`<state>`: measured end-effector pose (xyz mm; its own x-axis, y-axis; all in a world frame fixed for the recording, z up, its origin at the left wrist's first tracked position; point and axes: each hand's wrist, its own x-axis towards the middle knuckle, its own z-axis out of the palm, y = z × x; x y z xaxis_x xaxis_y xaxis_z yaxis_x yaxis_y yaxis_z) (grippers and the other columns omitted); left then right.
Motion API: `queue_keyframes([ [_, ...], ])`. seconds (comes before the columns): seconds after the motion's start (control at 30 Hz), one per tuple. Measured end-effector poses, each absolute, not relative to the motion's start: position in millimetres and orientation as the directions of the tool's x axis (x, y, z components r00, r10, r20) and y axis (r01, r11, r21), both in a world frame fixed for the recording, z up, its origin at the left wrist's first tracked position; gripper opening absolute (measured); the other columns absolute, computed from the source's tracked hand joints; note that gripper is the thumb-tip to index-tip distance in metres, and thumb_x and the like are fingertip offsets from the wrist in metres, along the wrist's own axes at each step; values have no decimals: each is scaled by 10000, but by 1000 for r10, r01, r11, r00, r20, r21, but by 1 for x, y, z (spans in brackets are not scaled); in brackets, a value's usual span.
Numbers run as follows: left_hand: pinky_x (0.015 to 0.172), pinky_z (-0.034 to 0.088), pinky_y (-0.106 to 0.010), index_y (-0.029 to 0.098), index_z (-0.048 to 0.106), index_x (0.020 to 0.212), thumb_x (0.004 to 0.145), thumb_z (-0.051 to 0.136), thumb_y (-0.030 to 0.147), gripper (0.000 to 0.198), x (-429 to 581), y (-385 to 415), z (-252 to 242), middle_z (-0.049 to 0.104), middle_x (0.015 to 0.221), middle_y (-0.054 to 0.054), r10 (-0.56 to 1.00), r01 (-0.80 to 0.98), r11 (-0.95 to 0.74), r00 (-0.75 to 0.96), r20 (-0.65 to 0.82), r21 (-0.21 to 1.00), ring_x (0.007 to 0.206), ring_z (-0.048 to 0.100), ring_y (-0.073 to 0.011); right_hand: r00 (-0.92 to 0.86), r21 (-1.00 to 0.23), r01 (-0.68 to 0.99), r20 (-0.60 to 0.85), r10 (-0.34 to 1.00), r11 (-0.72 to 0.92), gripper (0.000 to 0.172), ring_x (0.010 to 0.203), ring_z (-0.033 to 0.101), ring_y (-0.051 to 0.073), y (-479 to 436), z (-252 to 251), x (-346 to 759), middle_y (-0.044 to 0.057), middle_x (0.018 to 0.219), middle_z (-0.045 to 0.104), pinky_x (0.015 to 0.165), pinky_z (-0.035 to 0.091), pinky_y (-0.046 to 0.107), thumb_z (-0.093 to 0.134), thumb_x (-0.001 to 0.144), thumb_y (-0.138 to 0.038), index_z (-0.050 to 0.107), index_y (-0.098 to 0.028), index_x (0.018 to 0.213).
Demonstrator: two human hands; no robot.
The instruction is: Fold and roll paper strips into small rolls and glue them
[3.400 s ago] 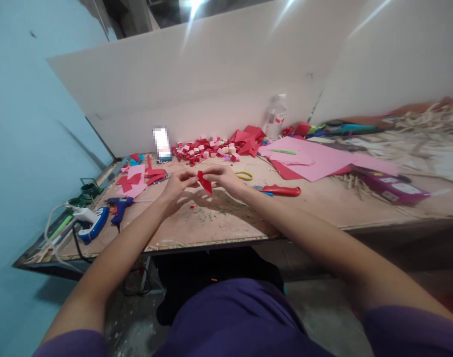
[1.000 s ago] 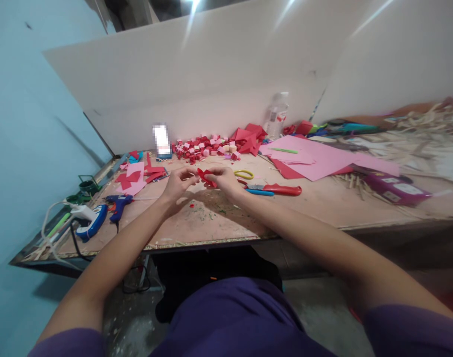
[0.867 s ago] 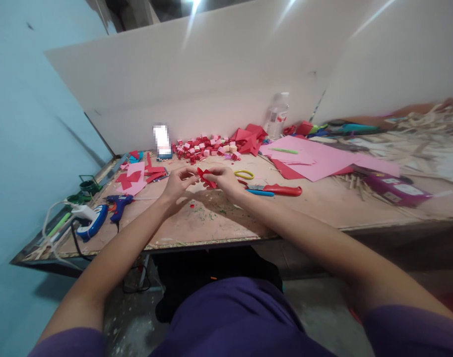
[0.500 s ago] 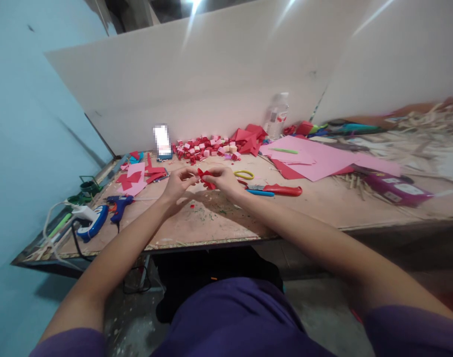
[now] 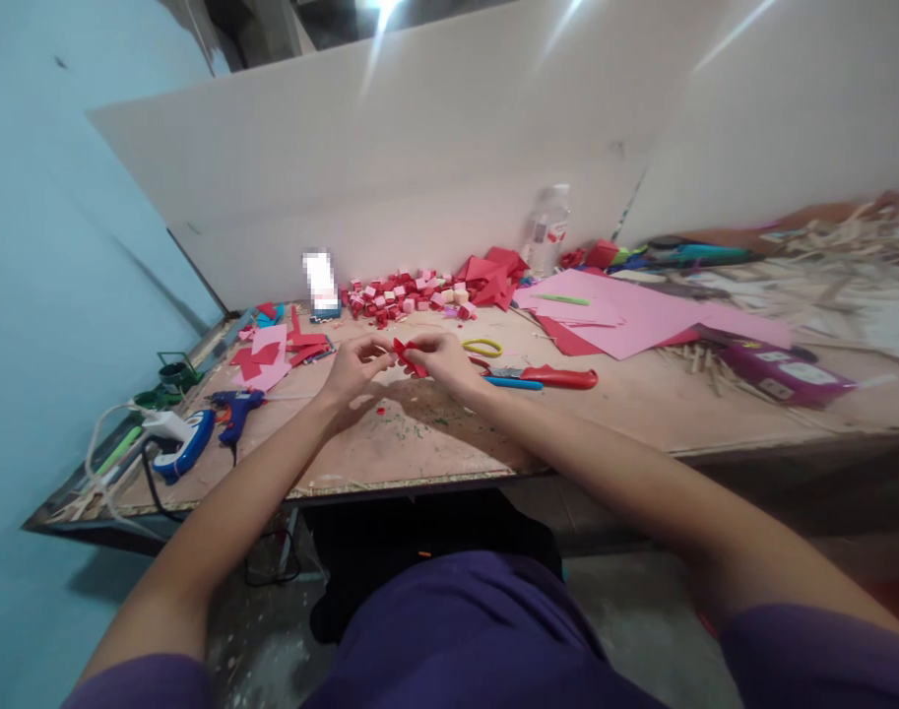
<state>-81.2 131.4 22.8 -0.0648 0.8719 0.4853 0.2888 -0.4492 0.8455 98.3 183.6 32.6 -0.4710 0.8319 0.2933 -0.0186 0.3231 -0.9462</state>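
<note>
Between my fingertips, above the worktop, is a small piece of folded red paper (image 5: 411, 358). My left hand (image 5: 360, 365) pinches its left side, thumb and fingers close together. My right hand (image 5: 443, 360) grips it from the right, its fingers partly covering the paper. Below the hands a tiny red scrap (image 5: 380, 411) lies on the table (image 5: 390, 458) among green bits. Just right of my right hand are the yellow handle of a pair of scissors (image 5: 482, 347), a red-handled tool (image 5: 559, 377) and a blue stick-like tool (image 5: 515, 384).
Small red and pink paper cubes (image 5: 405, 295) are heaped at the back beside a phone (image 5: 321, 284). A blue glue gun (image 5: 236, 414) and power strip (image 5: 185, 445) lie left. Pink sheets (image 5: 633, 310), a plastic bottle (image 5: 548, 231) and a purple pack (image 5: 781, 374) are right.
The red paper between my hands has turned slightly and looks more closed, with less of its spread edges showing. Both hands stay in nearly the same place.
</note>
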Motion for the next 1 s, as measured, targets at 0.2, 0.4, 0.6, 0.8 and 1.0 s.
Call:
queue_keyframes([
  [0.2, 700, 542, -305, 183, 751, 837, 766, 777, 281, 123, -82, 131, 22, 744, 792, -37, 862, 286, -460, -83, 500, 841, 720, 680, -172, -479, -967, -64, 246, 843, 246, 91, 618, 682, 157, 185, 31, 98, 37, 673, 733, 562, 562, 235, 697, 776, -207, 760, -168, 722],
  [0.4, 700, 550, -302, 173, 743, 850, 773, 780, 274, 133, -82, 132, 23, 744, 805, -35, 861, 286, -469, -65, 505, 836, 719, 682, -166, -470, -981, -73, 191, 862, 178, 71, 595, 666, 142, 186, 30, 98, 30, 653, 731, 536, 543, 209, 709, 757, -153, 767, -157, 716],
  [0.6, 693, 550, -297, 172, 739, 841, 773, 778, 265, 122, -84, 134, 20, 747, 809, -38, 862, 282, -468, -66, 503, 838, 710, 683, -160, -474, -993, -79, 113, 873, 85, 51, 611, 683, 156, 189, 28, 98, 39, 676, 748, 550, 566, 232, 724, 742, -138, 756, -164, 712],
  [0.8, 710, 557, -302, 171, 743, 855, 778, 775, 272, 132, -84, 133, 21, 748, 808, -39, 864, 289, -466, -56, 501, 836, 727, 691, -166, -499, -998, -65, 44, 865, 13, 29, 660, 722, 189, 189, 29, 98, 66, 709, 768, 545, 573, 249, 729, 762, -155, 753, -164, 748],
  [1.0, 697, 556, -306, 176, 739, 833, 768, 773, 265, 115, -82, 132, 23, 742, 781, -30, 863, 283, -458, -86, 497, 843, 704, 691, -167, -512, -997, -31, 81, 855, 76, 62, 660, 707, 175, 187, 33, 100, 69, 724, 773, 569, 563, 244, 748, 775, -208, 781, -156, 765],
])
